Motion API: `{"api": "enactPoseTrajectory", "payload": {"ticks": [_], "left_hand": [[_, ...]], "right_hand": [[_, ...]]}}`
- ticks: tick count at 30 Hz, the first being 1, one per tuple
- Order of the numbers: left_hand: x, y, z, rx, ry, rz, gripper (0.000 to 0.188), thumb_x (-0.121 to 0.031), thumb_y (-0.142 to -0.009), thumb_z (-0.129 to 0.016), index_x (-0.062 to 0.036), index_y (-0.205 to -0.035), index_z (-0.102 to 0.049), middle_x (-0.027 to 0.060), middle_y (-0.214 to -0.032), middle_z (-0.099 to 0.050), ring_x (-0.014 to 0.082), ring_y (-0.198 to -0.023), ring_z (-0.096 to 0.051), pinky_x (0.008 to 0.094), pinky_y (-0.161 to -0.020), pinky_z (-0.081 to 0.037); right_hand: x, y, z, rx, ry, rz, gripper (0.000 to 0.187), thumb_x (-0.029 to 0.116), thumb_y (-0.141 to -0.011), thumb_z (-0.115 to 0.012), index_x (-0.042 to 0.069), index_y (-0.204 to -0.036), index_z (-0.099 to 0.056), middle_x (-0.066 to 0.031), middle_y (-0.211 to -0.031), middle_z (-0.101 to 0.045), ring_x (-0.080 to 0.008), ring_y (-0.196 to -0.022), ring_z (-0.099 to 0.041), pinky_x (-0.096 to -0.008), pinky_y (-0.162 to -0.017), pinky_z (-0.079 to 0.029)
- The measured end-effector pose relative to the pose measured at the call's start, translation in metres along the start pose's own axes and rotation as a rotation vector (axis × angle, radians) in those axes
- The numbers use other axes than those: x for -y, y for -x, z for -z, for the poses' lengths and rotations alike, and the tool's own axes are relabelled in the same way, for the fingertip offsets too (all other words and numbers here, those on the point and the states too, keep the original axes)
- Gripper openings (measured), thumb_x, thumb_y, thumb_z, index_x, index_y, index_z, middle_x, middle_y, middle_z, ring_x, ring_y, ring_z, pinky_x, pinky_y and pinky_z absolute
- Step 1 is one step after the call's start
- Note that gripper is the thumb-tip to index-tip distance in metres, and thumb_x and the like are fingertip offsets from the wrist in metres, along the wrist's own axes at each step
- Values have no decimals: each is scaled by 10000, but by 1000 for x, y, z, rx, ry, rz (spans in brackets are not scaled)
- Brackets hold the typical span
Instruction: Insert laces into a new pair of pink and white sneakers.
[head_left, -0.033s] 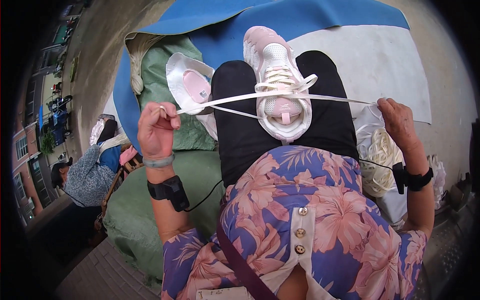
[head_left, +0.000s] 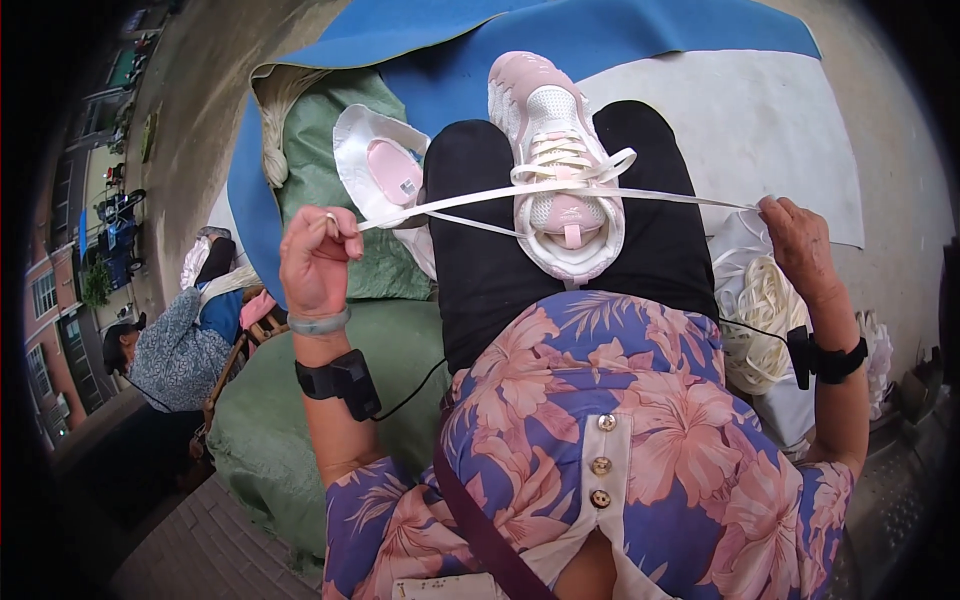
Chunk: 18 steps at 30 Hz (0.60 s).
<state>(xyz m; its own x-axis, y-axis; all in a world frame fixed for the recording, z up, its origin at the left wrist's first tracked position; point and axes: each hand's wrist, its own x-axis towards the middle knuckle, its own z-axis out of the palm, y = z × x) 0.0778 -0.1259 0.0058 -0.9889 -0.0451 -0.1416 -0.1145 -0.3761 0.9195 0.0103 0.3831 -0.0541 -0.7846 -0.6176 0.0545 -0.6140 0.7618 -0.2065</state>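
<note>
A pink and white sneaker rests between my knees, its heel toward me and its toe pointing away. White shoelace runs through its upper eyelets, with a loop standing out at the right of the tongue. My left hand pinches one lace end, out to the left of my knee. The other end is pinched in my right hand, out to the right. Between both hands the lace is drawn nearly straight across the shoe's opening. A thinner strand sags from the left side of the shoe.
Another shoe, white with a pink insole, lies left of my knee on a green sack. A bundle of cream laces sits by my right forearm. Blue and white sheeting spreads beyond my knees. A person sits farther left.
</note>
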Motion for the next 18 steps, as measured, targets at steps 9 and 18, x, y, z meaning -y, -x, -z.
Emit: {"api": "enactPoseTrajectory", "payload": {"ticks": [9,18], "left_hand": [[46,-6,-7,-356,-590,339,211,-256,-864,-550,-47,-835,-546,46,-774,-576,99,-580,-523,212,-499,-403],[67,-21,-111,372,-637,593,217,-211,-867,-549,-10,-825,-621,28,-706,-613,50,-469,-528,144,-376,-358]], "right_hand": [[-8,-8,5,-242,-150,-128,57,66,-775,-600,37,-816,-573,-106,-712,-508,-276,-605,-519,-342,-570,-423],[58,-51,-26,198,-1653,-891,134,174,-840,-589,45,-877,-601,6,-677,-565,-49,-531,-515,-197,-505,-467]]}}
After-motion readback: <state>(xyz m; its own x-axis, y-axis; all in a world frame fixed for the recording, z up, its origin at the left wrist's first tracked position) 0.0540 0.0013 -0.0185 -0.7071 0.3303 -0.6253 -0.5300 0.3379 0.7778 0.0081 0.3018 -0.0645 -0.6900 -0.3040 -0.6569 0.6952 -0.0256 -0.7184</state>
